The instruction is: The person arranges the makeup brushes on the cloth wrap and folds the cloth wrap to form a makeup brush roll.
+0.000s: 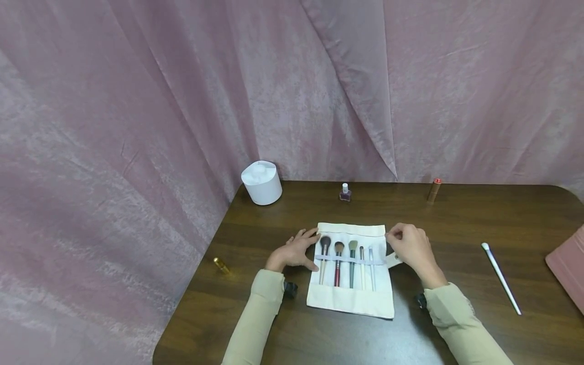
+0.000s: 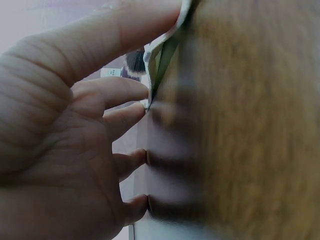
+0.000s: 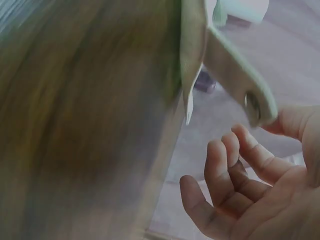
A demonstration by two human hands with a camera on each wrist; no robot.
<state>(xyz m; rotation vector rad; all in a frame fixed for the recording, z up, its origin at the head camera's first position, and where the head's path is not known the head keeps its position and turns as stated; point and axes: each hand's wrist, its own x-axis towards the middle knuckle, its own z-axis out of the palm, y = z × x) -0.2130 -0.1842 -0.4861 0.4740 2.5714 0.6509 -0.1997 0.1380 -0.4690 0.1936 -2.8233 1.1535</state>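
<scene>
A cream fabric brush roll (image 1: 349, 306) lies unrolled on the table. Several makeup brushes stand side by side under its band, among them a dark round-headed brush (image 1: 325, 243), a red-handled brush (image 1: 337, 274) and a green brush (image 1: 352, 258). My left hand (image 1: 296, 252) rests at the roll's left edge with fingers spread, thumb and fingertips on the fabric. Over the right edge is my right hand (image 1: 412, 248), its fingers loosely bent and apart from the cloth. In the right wrist view the snap strap (image 3: 235, 70) sticks out, its tip against my thumb.
A white brush (image 1: 501, 278) lies to the right, near a pink case (image 1: 568, 268). Along the back stand a white round container (image 1: 262, 185), a nail polish bottle (image 1: 345, 193) and a copper tube (image 1: 434, 191). A small gold tube (image 1: 221, 265) lies on the left.
</scene>
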